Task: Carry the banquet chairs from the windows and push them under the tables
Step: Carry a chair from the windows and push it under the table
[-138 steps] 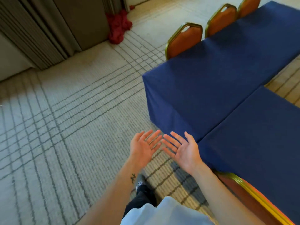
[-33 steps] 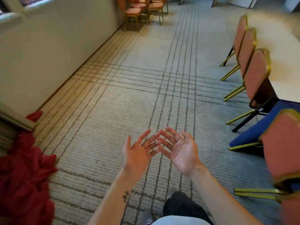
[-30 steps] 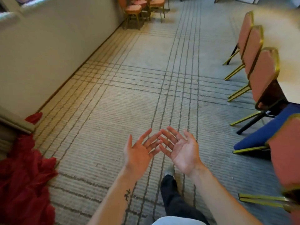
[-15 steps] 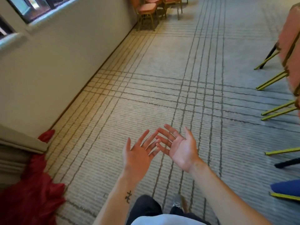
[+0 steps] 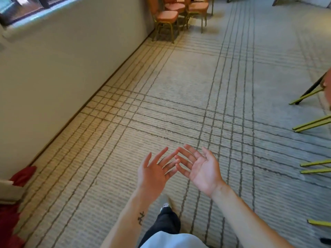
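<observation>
Ahead of you, where the cream wall [image 5: 62, 59] under the window [image 5: 21, 8] ends, the orange-padded banquet chairs with gold metal frames [image 5: 167, 16] stand clustered on the beige carpet with dark grid lines [image 5: 179, 86], well apart from your hands. They sit larger and lower in your view than half a second ago. Your left hand [image 5: 154, 173] and right hand [image 5: 202, 169] are held out palm-up in front of you, fingers straight and spread, grasping nothing, their fingertips almost meeting; that pose matches every earlier picture. Below them your black trouser leg [image 5: 166, 224] and shoe [image 5: 165, 205] reach forward on the carpet, whereas half a second ago the leg was only just showing at the bottom edge. On your right, only the slanted gold legs of the row of chairs [image 5: 311, 124] show at the frame's edge; the orange backs that stood there a second ago have mostly slid out of sight, as has the strip of blue cloth. The crumpled red fabric [image 5: 10, 221] has slipped further into the lower left corner. The blue-clothed tables you faced some seconds ago have left the view.
</observation>
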Action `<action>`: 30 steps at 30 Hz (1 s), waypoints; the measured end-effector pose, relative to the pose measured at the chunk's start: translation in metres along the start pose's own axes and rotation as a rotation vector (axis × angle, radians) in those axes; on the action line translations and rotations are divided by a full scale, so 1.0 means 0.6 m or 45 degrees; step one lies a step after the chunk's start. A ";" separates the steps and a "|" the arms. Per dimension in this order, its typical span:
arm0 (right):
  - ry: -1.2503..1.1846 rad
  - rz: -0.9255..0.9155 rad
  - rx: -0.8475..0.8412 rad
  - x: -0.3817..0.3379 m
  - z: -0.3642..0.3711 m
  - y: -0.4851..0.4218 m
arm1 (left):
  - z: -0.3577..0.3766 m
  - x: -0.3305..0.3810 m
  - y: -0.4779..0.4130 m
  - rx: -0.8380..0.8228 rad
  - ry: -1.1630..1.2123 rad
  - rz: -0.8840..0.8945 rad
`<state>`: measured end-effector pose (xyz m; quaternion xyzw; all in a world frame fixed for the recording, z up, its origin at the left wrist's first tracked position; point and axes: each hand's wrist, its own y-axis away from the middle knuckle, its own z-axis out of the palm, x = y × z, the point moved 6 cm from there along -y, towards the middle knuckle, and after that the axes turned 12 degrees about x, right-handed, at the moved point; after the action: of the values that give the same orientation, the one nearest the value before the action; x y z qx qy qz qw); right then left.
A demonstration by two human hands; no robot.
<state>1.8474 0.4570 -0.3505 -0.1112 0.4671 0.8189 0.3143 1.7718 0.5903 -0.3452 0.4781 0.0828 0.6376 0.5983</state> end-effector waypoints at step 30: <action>-0.008 -0.030 -0.105 -0.704 0.478 -0.797 | 0.600 0.555 -0.799 0.014 0.018 0.087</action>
<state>2.5038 0.6975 -0.3272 -0.1269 0.4306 0.8342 0.3204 2.4125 0.8325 -0.3099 0.4792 0.0742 0.6606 0.5731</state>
